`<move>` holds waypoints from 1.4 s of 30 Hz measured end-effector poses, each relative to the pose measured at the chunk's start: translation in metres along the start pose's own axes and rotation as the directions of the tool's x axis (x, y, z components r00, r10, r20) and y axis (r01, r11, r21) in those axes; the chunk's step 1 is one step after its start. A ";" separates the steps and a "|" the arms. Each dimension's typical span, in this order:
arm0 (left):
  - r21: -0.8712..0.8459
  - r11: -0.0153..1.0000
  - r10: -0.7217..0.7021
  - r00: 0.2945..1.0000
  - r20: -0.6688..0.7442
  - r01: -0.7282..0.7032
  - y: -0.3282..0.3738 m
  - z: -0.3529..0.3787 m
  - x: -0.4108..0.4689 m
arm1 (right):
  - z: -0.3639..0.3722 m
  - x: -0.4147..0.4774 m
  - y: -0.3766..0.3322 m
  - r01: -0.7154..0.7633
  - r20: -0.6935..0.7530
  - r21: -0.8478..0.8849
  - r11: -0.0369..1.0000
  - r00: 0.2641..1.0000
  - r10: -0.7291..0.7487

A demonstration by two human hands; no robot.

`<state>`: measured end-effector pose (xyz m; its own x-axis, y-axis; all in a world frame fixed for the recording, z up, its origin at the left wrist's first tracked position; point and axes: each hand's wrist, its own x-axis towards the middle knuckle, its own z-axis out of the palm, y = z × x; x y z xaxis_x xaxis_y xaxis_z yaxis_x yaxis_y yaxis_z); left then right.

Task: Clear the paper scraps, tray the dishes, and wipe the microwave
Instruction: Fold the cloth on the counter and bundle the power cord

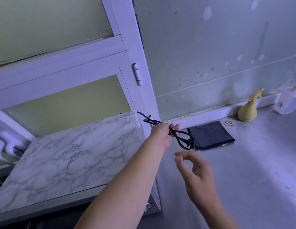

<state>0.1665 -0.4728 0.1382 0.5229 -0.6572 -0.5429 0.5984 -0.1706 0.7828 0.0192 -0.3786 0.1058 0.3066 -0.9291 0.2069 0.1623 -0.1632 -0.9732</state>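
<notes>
Microwave (69,154), marble-topped, far left by the window frame. My left hand (162,134) grips its looped black cord (185,145) at the rear corner; my right hand (193,164) pinches a taut rubber band (177,144). Risk: band snaps or slips, loops spring loose. Dark cloth (211,135) lies just beyond

a pale grey counter (243,171) fills the right side, ending in a raised back edge against the spotted wall. at its far left a folded dark cloth (211,134) lies flat. just right of it are tan rubber bands (229,123), then an upright yellow spray bottle (247,111), then a white plastic object (284,104) at the far right edge.
</notes>
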 end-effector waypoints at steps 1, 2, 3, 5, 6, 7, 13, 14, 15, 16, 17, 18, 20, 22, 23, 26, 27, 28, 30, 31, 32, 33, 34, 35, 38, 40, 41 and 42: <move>-0.007 1.000 0.006 1.000 -0.002 -0.006 0.001 0.002 0.000 | 0.000 -0.002 -0.001 -0.029 0.035 0.049 0.998 0.999 0.027; -0.012 1.000 0.008 1.000 -0.005 -0.008 0.002 0.003 0.000 | 0.000 -0.005 -0.001 -0.052 0.071 0.091 0.994 0.996 0.046; -0.014 1.000 0.008 1.000 -0.008 -0.008 0.002 0.003 -0.001 | 0.000 -0.008 0.001 -0.070 0.093 0.112 0.991 0.994 0.060; -0.002 1.000 0.001 1.000 -0.009 -0.002 0.002 0.001 -0.004 | -0.001 -0.012 0.007 -0.102 0.077 0.099 0.990 0.993 0.095; 0.007 1.000 -0.004 1.000 -0.010 0.004 0.002 -0.001 -0.005 | -0.003 -0.013 0.011 -0.117 0.035 0.082 0.990 0.993 0.115; 0.012 1.000 -0.011 1.000 -0.012 0.011 0.001 -0.004 -0.006 | -0.007 -0.013 0.014 -0.128 -0.015 0.072 0.989 0.992 0.129; 0.026 0.998 -0.063 0.998 -0.004 0.063 0.001 -0.013 -0.010 | -0.023 -0.005 0.020 -0.142 -0.185 0.043 0.989 0.972 0.147; 0.039 0.997 -0.070 0.998 -0.002 0.070 0.002 -0.014 -0.011 | -0.025 -0.002 0.021 -0.140 -0.194 0.036 0.990 0.970 0.144; 0.051 0.996 -0.073 0.997 0.000 0.073 0.003 -0.015 -0.011 | -0.028 0.000 0.022 -0.141 -0.196 0.031 0.989 0.970 0.145; 0.059 0.995 -0.074 0.997 0.002 0.074 0.004 -0.016 -0.012 | -0.030 0.004 0.022 -0.146 -0.195 0.028 0.989 0.970 0.148; 0.064 0.995 -0.076 0.997 0.005 0.075 0.005 -0.016 -0.013 | -0.032 0.008 0.023 -0.149 -0.196 0.026 0.989 0.969 0.151; 0.065 0.995 -0.079 0.997 0.006 0.078 0.006 -0.017 -0.013 | -0.034 0.012 0.024 -0.148 -0.198 0.027 0.989 0.969 0.151; 0.065 0.995 -0.081 0.997 0.009 0.080 0.007 -0.018 -0.014 | -0.038 0.019 0.022 -0.144 -0.191 0.047 0.988 0.970 0.151; 0.058 0.995 -0.083 0.996 0.012 0.083 0.007 -0.019 -0.015 | -0.041 0.028 0.016 -0.130 -0.176 0.083 0.988 0.974 0.143; 0.060 0.995 -0.083 0.996 0.017 0.082 0.008 -0.019 -0.015 | -0.043 0.034 0.012 -0.120 -0.166 0.098 0.988 0.977 0.135; 0.090 0.994 -0.068 0.997 0.035 0.064 0.009 -0.021 -0.016 | -0.048 0.061 0.001 -0.144 -0.124 0.166 0.976 0.978 0.165; 0.102 0.993 -0.063 0.997 0.041 0.059 0.010 -0.021 -0.017 | -0.049 0.074 -0.001 -0.182 -0.111 0.212 0.960 0.972 0.208; 0.114 0.992 -0.061 0.997 0.046 0.055 0.011 -0.022 -0.017 | -0.049 0.087 -0.001 -0.226 -0.093 0.262 0.938 0.962 0.258; 0.140 0.989 -0.065 0.996 0.053 0.057 0.016 -0.025 -0.020 | -0.049 0.113 0.000 -0.311 -0.035 0.307 0.900 0.941 0.337; 0.158 0.985 -0.075 0.995 0.062 0.064 0.019 -0.027 -0.021 | -0.049 0.124 0.001 -0.340 0.003 0.311 0.888 0.934 0.357; 0.186 0.980 -0.090 0.993 0.074 0.075 0.022 -0.030 -0.023 | -0.048 0.132 0.002 -0.360 0.043 0.320 0.876 0.930 0.366; 0.226 0.970 -0.106 0.991 0.082 0.086 0.025 -0.034 -0.025 | -0.048 0.140 0.003 -0.373 0.084 0.332 0.866 0.926 0.367; 0.270 0.958 -0.119 0.989 0.085 0.092 0.029 -0.037 -0.026 | -0.048 0.144 0.004 -0.380 0.121 0.325 0.866 0.925 0.361; 0.312 0.946 -0.126 0.988 0.085 0.094 0.032 -0.041 -0.028 | -0.048 0.147 0.004 -0.376 0.155 0.296 0.878 0.926 0.344; 0.394 0.915 -0.133 0.986 0.100 0.084 0.036 -0.049 -0.031 | -0.050 0.148 0.002 -0.258 0.252 0.098 0.961 0.941 0.227; 0.420 0.904 -0.136 0.984 0.114 0.076 0.036 -0.050 -0.031 | -0.046 0.144 0.001 -0.069 0.338 -0.214 0.974 0.931 0.140; 0.433 0.898 -0.138 0.984 0.117 0.075 0.036 -0.050 -0.031 | -0.042 0.144 0.003 0.050 0.365 -0.421 0.906 0.923 0.119; 0.443 0.893 -0.140 0.983 0.117 0.075 0.036 -0.049 -0.030 | -0.038 0.145 0.006 0.155 0.384 -0.602 0.784 0.916 0.114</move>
<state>0.2020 -0.4233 0.1674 0.3587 -0.7083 -0.6079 0.3047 -0.5268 0.7935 0.0289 -0.5267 0.1260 0.6594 -0.7426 0.1174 -0.3898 -0.4712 -0.7912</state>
